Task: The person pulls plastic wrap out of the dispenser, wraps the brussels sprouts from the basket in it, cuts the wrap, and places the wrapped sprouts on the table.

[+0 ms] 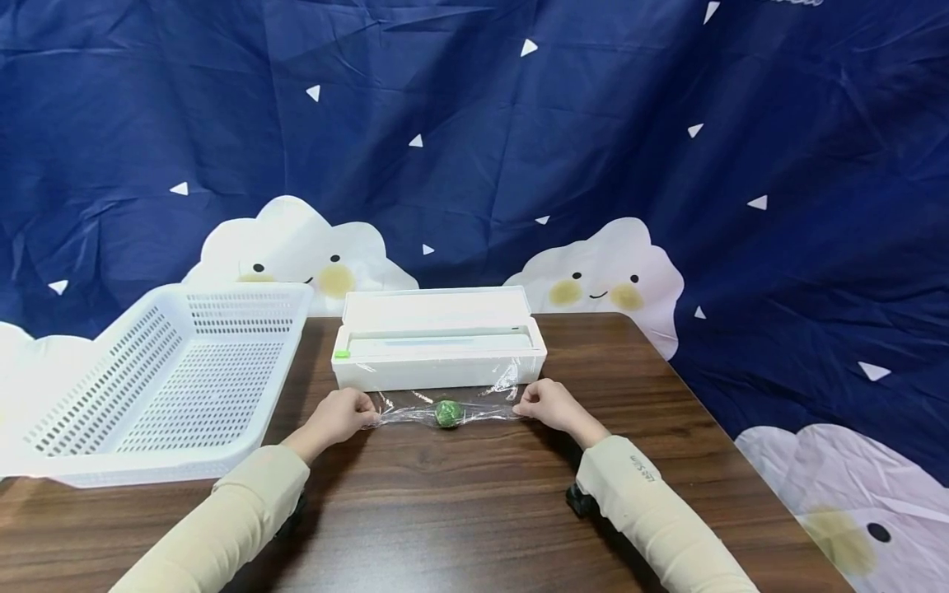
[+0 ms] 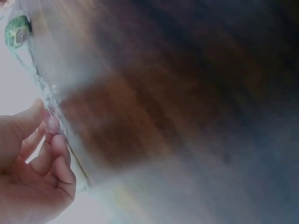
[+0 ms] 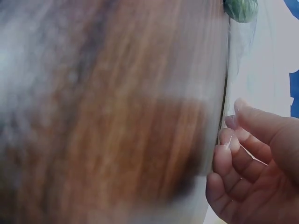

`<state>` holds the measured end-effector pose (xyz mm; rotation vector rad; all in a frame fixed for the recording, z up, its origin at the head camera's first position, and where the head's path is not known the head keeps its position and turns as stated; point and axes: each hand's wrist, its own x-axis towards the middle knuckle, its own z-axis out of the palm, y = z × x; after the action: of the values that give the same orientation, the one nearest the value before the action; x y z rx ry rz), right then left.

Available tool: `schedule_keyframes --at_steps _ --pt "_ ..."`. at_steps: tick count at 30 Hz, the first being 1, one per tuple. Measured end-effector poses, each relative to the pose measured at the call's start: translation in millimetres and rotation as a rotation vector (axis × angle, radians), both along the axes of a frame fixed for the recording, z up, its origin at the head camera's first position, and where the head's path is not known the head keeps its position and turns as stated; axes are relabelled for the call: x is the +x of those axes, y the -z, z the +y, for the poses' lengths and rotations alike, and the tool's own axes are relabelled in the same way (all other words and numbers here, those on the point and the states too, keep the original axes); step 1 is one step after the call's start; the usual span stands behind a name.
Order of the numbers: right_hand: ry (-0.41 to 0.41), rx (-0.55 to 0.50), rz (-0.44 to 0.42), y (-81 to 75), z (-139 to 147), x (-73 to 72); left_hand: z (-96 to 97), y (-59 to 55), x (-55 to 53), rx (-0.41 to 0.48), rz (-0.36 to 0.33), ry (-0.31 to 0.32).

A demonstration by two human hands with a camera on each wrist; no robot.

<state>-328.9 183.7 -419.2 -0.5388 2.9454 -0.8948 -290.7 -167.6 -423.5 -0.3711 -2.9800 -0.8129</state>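
Note:
A sheet of clear cling film hangs from the front of a white cling film dispenser box, its lid raised. Bunched in the film, midway between the hands, is a small round green item that looks like a vegetable; its exact kind cannot be told. My left hand pinches the film's left end between thumb and fingers. On the other side, the right hand pinches the right end. In the left wrist view, twisted film runs from the fingertips to the green item.
A white perforated basket stands at the left of the brown wooden table. On the dispenser's left end is a small bright green piece. Behind the table hangs a blue curtain with clouds.

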Motion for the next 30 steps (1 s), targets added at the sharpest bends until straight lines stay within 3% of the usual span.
schedule_keyframes --at_steps 11,14,17,22,27,30 --pt "-0.085 -0.040 0.008 -0.5 3.1 0.7 -0.5 -1.5 2.2 -0.021 0.023 -0.003" --pt "-0.102 -0.085 0.017 -3.7 4.5 1.9 1.1 -2.6 1.7 -0.018 0.074 0.010" --pt "-0.130 -0.112 0.082 -5.8 4.2 2.3 4.7 -2.3 0.6 -0.009 0.164 0.040" --pt "-0.250 -0.127 0.224 -4.3 -1.5 2.6 16.2 -1.1 -1.2 0.015 0.253 0.156" --pt "-0.404 -0.085 0.213 -1.5 -12.6 5.1 28.5 1.0 -1.3 -0.046 0.257 0.315" --pt "-0.449 -0.013 0.205 -3.2 -21.0 7.5 34.6 2.2 -2.5 -0.105 0.261 0.369"
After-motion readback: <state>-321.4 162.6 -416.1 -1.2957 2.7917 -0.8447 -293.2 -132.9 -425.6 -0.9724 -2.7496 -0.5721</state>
